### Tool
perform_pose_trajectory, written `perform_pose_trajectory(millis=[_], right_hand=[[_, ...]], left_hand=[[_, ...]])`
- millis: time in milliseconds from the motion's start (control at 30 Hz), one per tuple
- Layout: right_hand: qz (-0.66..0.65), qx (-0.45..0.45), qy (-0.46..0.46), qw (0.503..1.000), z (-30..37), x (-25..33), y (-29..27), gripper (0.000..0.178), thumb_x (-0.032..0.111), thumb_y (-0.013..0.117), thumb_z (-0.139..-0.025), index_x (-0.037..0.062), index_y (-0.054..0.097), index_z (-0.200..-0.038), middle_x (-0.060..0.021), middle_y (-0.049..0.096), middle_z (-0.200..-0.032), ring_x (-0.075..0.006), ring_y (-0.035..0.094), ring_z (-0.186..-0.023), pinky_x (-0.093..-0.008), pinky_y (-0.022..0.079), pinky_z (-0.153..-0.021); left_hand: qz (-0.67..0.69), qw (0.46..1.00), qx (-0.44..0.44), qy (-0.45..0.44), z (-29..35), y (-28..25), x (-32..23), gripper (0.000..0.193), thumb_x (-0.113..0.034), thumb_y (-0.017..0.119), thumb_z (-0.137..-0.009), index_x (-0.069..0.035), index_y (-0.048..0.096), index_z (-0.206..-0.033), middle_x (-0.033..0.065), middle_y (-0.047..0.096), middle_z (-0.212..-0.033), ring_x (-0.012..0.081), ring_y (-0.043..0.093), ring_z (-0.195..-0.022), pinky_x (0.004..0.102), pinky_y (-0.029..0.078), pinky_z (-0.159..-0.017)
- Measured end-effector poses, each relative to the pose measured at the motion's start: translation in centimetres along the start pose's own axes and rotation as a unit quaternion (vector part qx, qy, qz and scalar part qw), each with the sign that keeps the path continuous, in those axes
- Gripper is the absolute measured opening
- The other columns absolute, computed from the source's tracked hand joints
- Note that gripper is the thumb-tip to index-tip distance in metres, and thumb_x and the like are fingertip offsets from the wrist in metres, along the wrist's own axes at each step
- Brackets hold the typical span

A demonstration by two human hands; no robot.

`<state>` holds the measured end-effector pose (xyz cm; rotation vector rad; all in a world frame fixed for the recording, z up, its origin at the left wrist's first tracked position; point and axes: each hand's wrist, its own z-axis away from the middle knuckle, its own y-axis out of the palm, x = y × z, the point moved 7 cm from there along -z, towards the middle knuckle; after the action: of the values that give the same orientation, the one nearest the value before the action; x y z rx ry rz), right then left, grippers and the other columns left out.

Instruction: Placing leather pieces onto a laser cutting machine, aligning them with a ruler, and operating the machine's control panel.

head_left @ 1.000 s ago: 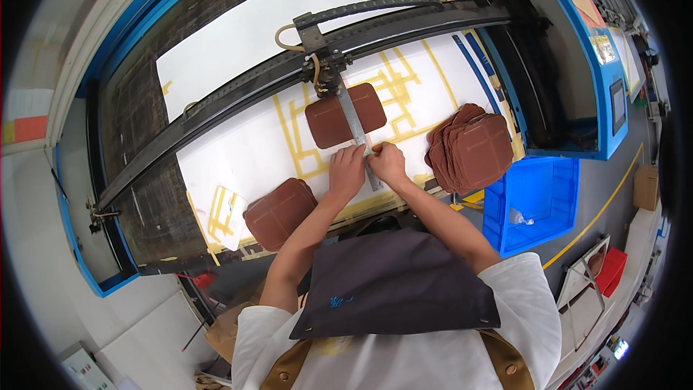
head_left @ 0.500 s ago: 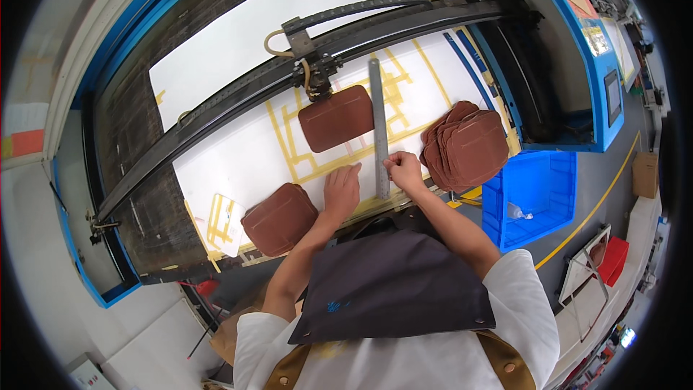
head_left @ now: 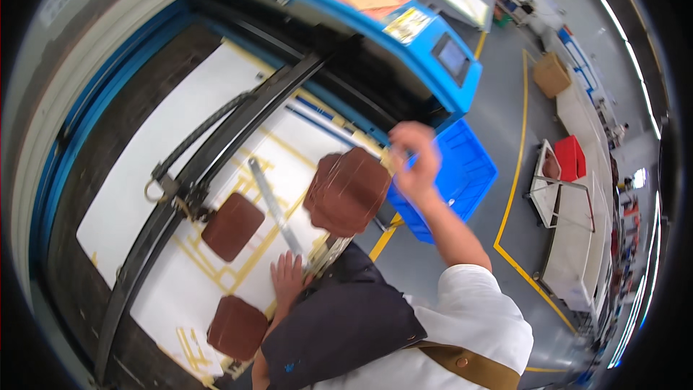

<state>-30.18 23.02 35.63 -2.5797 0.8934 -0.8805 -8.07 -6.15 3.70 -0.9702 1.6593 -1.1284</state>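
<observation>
My left hand (head_left: 287, 278) lies flat at the near edge of the white work surface, fingers apart, close to the lower end of a steel ruler (head_left: 273, 198). Raised beyond the large stack of brown leather pieces (head_left: 348, 191) is my right hand (head_left: 417, 162). Motion smears its fingers, and I cannot make out anything in them. A single rounded brown leather piece (head_left: 233, 227) lies beside the machine's head (head_left: 189, 206). Another small pile of leather pieces (head_left: 237, 328) sits at the near left, by my left forearm.
A black gantry beam (head_left: 216, 144) spans the white bed (head_left: 162, 152). Yellow tape lines mark the bed. At the right stands the blue machine housing with a small screen (head_left: 451, 56). A blue plastic bin (head_left: 462, 173) is on the floor below it, with a white cart (head_left: 552, 184) farther off.
The view has swung to the right. My right hand has left the ruler and moved up past the large leather stack. My left hand stays at the bed's near edge.
</observation>
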Motion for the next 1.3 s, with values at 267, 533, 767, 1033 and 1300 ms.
perform_pose_trajectory(millis=[267,533,767,1033,1300], right_hand=[[0.074,-0.142,0.333,0.929,-8.7,-29.2,-15.8,0.023,0.025,0.062,-0.095,0.0049,0.072,-0.099,-0.0141,0.063,-0.122,-0.0247,0.06,-0.116,-0.035,0.048,-0.097],[0.25,-0.083,0.241,0.934,-9.4,-31.7,-13.0,0.026,0.029,0.064,-0.091,0.0051,0.075,-0.094,-0.0184,0.065,-0.125,-0.033,0.059,-0.12,-0.0407,0.045,-0.104],[0.241,-0.215,0.229,0.918,-9.9,-25.7,-13.5,0.027,0.029,0.062,-0.098,0.0086,0.077,-0.106,-0.011,0.073,-0.106,-0.0216,0.067,-0.1,-0.0337,0.048,-0.094],[-0.144,0.25,0.164,0.943,6.4,-0.2,9.4,0.008,0.004,0.066,-0.093,0.0016,0.069,-0.1,-0.0076,0.069,-0.1,-0.0165,0.066,-0.083,-0.0287,0.053,-0.08],[-0.205,0.526,0.175,0.806,24.4,6.9,21.2,0.024,0.01,0.071,-0.085,0.0035,0.071,-0.108,-0.0144,0.068,-0.093,-0.026,0.067,-0.071,-0.0359,0.055,-0.068]], left_hand=[[-0.05,0.997,0.01,0.053,-1.2,1.3,-1.1,0.065,-0.054,0.063,-0.089,-0.024,0.05,-0.145,0.0213,0.044,-0.15,0.0387,0.042,-0.138,0.0647,0.029,-0.112],[-0.01,0.998,0.041,0.039,-1.5,0.4,-1.1,0.065,-0.05,0.068,-0.086,-0.021,0.053,-0.142,0.0218,0.043,-0.15,0.038,0.04,-0.14,0.0648,0.029,-0.111],[0.0,0.999,0.025,0.038,-1.1,1.0,-0.9,0.064,-0.053,0.066,-0.086,-0.021,0.055,-0.141,0.0186,0.043,-0.152,0.0336,0.037,-0.143,0.0634,0.029,-0.112],[0.062,0.998,-0.016,-0.018,-2.1,-2.5,-1.1,0.056,-0.048,0.064,-0.089,-0.013,0.059,-0.132,0.0129,0.049,-0.148,0.028,0.044,-0.139,0.0522,0.033,-0.114],[0.01,0.953,-0.135,-0.27,6.1,-11.4,4.3,0.029,-0.022,0.072,-0.086,-0.009,0.069,-0.112,0.0098,0.066,-0.124,0.0302,0.056,-0.125,0.0481,0.039,-0.108]])
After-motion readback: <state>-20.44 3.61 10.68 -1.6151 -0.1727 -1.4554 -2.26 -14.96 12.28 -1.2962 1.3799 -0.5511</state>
